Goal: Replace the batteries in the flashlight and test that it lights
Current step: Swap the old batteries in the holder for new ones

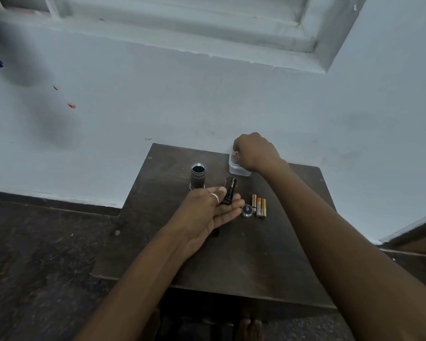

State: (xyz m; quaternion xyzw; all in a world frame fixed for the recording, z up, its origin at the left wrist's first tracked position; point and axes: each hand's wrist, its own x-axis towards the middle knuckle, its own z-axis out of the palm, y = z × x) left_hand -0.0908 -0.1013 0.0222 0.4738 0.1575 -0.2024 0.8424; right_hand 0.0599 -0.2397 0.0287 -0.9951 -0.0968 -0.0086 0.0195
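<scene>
The flashlight body stands upright on the dark table, its open end up. My left hand lies palm up beside it, a ring on one finger, with the black battery holder held between thumb and fingers; a copper-topped battery shows in it. Three loose batteries lie side by side to the right, and the round tail cap sits next to them. My right hand is curled over the small clear plastic box at the back, fingers down inside it; what they pinch is hidden.
The table stands against a pale wall, its far edge touching it. A dark speckled floor lies to the left and front. A window frame runs across the top, and a wooden door edge shows at the right.
</scene>
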